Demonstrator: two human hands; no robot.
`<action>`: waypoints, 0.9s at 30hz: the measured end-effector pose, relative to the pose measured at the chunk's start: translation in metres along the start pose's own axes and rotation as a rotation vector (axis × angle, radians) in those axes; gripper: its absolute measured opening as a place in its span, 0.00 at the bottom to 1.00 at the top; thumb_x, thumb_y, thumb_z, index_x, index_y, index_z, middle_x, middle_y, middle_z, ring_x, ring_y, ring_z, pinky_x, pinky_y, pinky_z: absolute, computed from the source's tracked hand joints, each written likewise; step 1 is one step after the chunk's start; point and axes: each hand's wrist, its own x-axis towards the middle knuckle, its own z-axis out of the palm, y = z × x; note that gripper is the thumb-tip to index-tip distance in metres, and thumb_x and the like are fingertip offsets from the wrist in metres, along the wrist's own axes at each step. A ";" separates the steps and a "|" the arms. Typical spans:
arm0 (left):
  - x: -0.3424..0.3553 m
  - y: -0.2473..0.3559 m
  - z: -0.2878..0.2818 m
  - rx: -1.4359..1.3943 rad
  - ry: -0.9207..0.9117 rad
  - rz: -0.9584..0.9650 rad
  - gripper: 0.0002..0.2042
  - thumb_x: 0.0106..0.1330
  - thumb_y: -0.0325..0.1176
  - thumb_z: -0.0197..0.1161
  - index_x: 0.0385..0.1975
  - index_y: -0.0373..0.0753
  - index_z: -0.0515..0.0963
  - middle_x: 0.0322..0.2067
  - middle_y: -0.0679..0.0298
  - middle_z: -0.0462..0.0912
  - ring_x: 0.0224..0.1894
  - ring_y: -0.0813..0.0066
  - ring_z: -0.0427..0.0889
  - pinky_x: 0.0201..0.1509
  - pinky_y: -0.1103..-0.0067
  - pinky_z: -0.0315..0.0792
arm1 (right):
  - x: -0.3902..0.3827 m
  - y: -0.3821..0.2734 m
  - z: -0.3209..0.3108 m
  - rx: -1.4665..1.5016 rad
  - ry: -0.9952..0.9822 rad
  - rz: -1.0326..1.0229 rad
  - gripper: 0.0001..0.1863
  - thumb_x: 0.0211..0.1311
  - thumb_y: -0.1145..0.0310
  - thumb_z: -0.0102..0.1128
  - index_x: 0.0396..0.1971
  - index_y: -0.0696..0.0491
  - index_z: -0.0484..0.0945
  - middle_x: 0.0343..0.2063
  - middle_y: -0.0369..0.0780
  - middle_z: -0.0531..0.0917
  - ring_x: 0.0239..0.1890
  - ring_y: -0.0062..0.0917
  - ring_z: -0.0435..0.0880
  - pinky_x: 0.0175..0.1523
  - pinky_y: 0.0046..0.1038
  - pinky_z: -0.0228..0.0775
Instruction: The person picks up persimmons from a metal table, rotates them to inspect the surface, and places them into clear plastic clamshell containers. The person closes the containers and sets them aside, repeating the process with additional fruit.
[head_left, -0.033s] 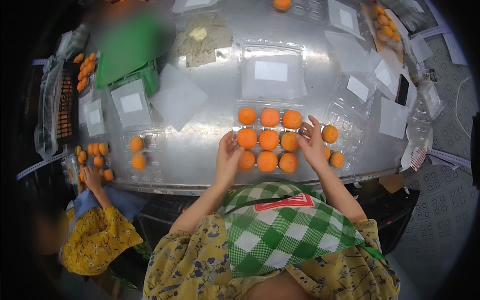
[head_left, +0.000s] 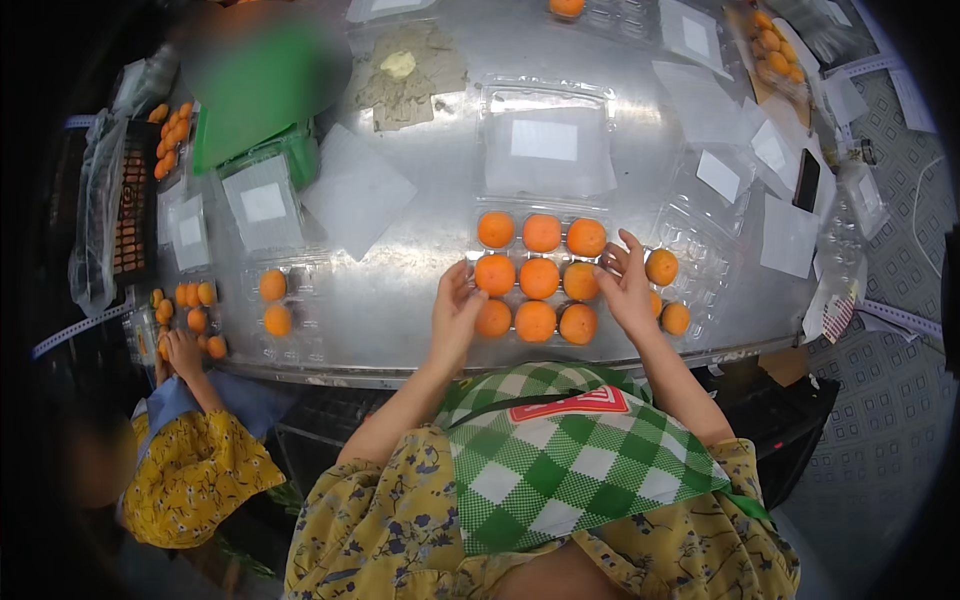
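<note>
A clear plastic clamshell tray (head_left: 517, 252) lies in front of me with its lid (head_left: 588, 110) folded open on the far side. Round orange fruit (head_left: 539, 278) fills its base in three rows of three; their exact kind is hard to tell. My left hand (head_left: 457, 318) grips the tray's left side, its thumb beside the near-left fruit (head_left: 492, 318). On the opposite side my right hand (head_left: 628, 292) holds the right edge, thumb against the middle-right fruit (head_left: 580, 282) and fingers slightly spread. Their undersides are hidden.
Right of my hand sits another clear tray (head_left: 700, 265) with a few fruits (head_left: 661, 267). A partly filled tray (head_left: 310, 310) lies to the left. White sheets (head_left: 360, 190), a phone (head_left: 806, 180) and a green crate (head_left: 300, 160) are around. A co-worker's hand (head_left: 183, 352) handles fruit at far left.
</note>
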 end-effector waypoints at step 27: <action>0.106 0.088 0.011 1.258 -0.643 0.989 0.19 0.44 0.23 0.65 0.40 0.42 0.74 0.44 0.60 0.72 0.46 0.60 0.71 0.49 0.70 0.69 | -0.002 -0.039 -0.010 -0.292 -0.018 -0.047 0.33 0.56 0.72 0.59 0.61 0.55 0.57 0.56 0.46 0.69 0.56 0.32 0.70 0.57 0.33 0.65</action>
